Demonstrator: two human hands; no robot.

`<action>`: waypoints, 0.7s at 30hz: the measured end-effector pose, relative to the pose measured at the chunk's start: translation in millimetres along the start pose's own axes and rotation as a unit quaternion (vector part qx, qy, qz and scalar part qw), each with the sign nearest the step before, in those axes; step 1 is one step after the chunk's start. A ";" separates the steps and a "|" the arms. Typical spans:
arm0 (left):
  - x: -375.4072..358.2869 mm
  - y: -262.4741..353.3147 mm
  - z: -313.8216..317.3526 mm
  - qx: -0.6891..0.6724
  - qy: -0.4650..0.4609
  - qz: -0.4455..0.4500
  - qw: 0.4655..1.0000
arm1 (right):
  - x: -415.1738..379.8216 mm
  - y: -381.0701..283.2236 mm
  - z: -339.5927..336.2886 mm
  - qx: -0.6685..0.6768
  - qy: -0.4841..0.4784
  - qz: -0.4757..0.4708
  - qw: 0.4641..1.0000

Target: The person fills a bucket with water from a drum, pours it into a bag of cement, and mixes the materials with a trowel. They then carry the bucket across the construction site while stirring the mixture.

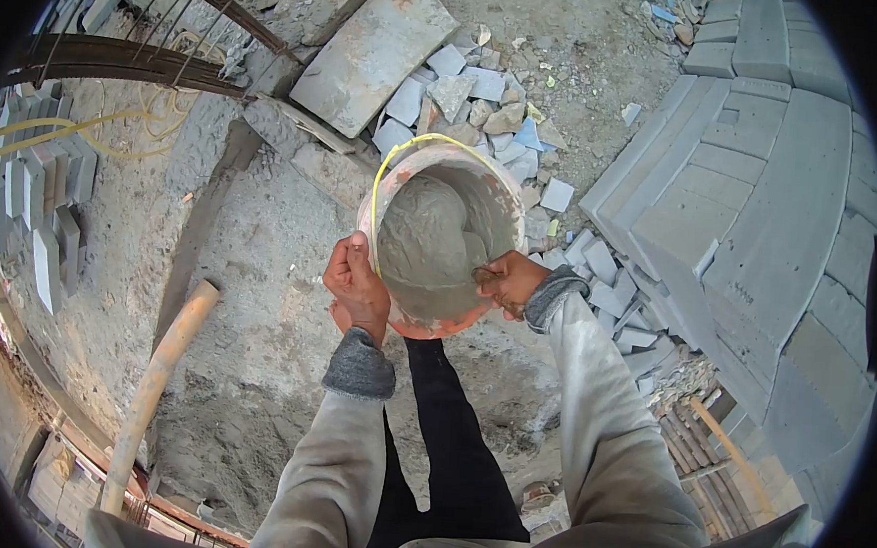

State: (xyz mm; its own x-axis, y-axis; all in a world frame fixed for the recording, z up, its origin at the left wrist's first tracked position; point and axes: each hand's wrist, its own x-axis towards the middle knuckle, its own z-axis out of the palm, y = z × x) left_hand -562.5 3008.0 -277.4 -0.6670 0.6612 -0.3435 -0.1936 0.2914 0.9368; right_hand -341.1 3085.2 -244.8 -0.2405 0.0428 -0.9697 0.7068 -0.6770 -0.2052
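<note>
A round reddish bucket (426,326), its rim smeared with mortar, is in front of me at the middle of the view. Wet grey mortar (423,224) lies inside, heaped toward the left. The bucket's yellow handle (389,158) rests along its left and far rim. My left hand (359,286) is closed on the near left rim. Over the near right rim, my right hand (513,283) is closed round a mortar-coated tool (476,247), whose rounded end dips into the mortar; its exact kind is hard to make out.
Stacked grey blocks (729,210) stand at the right, with broken tile pieces (458,91) beyond the bucket. A stone slab (370,57) lies at the far left of it. A pole (160,388), more tiles (37,174) and a yellow hose (69,128) are on my left.
</note>
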 end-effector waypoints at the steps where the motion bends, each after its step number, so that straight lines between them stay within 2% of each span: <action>1: 2.0 0.6 -2.3 0.011 0.004 -0.001 1.000 | 4.8 2.6 1.4 0.024 -0.040 -0.009 0.999; 3: 5.8 -4.9 -11.9 0.013 -0.001 0.005 1.000 | 17.8 7.9 9.4 0.075 -0.123 -0.028 0.989; 6: 11.2 -8.3 -21.5 0.028 0.009 0.012 1.000 | 34.0 12.2 21.8 0.115 -0.158 -0.072 0.978; 9: 9.3 -9.0 -16.6 0.009 0.025 0.021 0.999 | 30.7 13.8 30.4 0.240 -0.195 -0.109 0.945; 12: 12.7 -3.8 -13.8 0.007 0.020 0.010 1.000 | 30.5 14.0 47.6 0.385 -0.193 -0.133 0.893; 15: 11.1 2.4 -7.1 0.007 0.032 -0.002 0.999 | 33.7 13.5 54.6 0.546 -0.123 -0.177 0.809; 16: 14.7 2.8 -8.3 0.024 0.027 0.006 0.999 | 38.4 14.2 60.2 0.342 0.001 -0.223 0.913; 17: 16.4 -0.8 -9.6 0.040 0.019 0.011 0.999 | 42.2 19.9 67.6 0.116 0.129 -0.254 0.952; 18: 17.0 -3.7 -8.5 0.054 0.011 0.015 0.998 | 27.7 9.5 71.1 -0.120 0.250 -0.266 0.923; 19: 19.6 -5.8 -5.6 0.046 0.006 0.030 0.998 | 11.2 -1.8 77.9 -0.270 0.210 -0.111 0.933; 21: 20.6 3.5 3.9 0.035 -0.005 0.023 0.999 | 6.7 0.6 72.7 -0.269 0.178 -0.207 0.924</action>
State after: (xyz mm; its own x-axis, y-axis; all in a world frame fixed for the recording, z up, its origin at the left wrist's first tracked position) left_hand -574.0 3025.4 -281.5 -0.6662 0.6822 -0.3012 -0.1114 0.3084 0.9447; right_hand -390.7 3031.7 -241.8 -0.3977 0.5193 -0.7564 0.8546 -0.0904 -0.5114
